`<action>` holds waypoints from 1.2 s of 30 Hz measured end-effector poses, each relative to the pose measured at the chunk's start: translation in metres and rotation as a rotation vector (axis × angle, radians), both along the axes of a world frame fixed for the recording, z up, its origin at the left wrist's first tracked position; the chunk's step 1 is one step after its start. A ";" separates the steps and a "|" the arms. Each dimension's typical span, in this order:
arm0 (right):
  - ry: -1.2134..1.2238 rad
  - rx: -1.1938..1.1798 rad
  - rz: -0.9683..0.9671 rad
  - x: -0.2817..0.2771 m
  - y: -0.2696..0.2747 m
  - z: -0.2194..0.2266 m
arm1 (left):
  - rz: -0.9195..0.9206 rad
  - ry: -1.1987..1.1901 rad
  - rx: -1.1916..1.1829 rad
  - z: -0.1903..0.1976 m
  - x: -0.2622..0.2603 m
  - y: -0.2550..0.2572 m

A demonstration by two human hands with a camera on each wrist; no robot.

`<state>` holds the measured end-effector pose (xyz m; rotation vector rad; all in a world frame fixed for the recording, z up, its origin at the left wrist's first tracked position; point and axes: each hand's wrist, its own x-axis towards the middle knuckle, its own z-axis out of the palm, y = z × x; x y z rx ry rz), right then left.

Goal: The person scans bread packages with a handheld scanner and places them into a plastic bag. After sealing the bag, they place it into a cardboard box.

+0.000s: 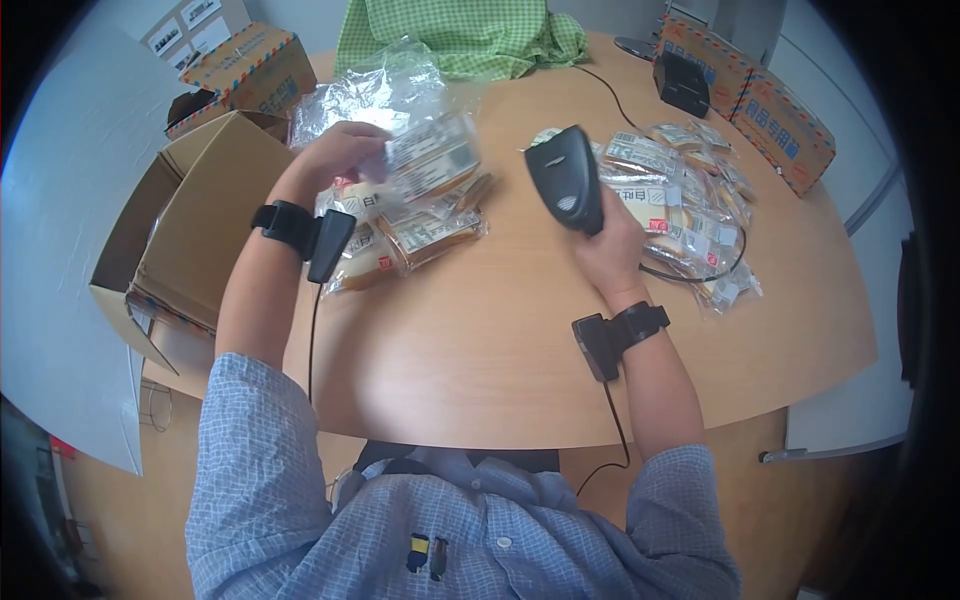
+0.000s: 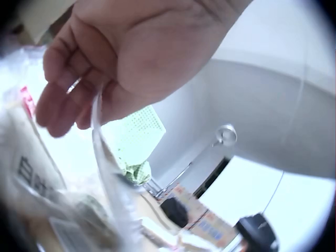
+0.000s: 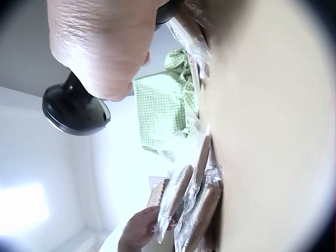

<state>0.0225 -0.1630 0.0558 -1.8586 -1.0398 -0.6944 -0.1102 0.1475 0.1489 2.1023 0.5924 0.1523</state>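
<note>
My left hand [image 1: 338, 155] pinches the edge of a clear packet [image 1: 432, 160] with a printed label, probably bread, above the left pile. In the left wrist view the packet's thin plastic edge [image 2: 98, 123] runs between thumb and fingers. My right hand [image 1: 612, 250] grips a black barcode scanner [image 1: 563, 178] by its handle, its head raised over the table. The right wrist view shows the scanner head [image 3: 73, 110] beyond my fist. Below the left hand lie several wrapped bread packets [image 1: 430, 238]; a second pile of bread packets [image 1: 640, 155] lies beside the right hand.
An open cardboard box [image 1: 200, 215] stands at the left edge of the wooden table [image 1: 500, 350]. Farther back are a crumpled clear bag [image 1: 370, 100], a green checked cloth [image 1: 450, 35], and printed cartons [image 1: 790, 130] at the right. The scanner's cable [image 1: 690, 280] loops over the right pile.
</note>
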 end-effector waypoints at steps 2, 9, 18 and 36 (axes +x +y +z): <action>-0.006 0.096 -0.064 0.006 -0.001 -0.003 | 0.000 0.171 0.223 0.002 0.002 0.012; 0.052 0.253 -0.079 0.012 -0.004 -0.006 | -0.151 -0.091 0.919 -0.006 0.071 -0.045; 0.013 0.276 -0.063 0.015 -0.006 -0.007 | -0.274 -0.109 0.976 -0.101 0.185 -0.123; 0.012 0.019 0.029 0.002 -0.004 0.005 | -0.075 -0.242 0.054 0.002 0.129 -0.047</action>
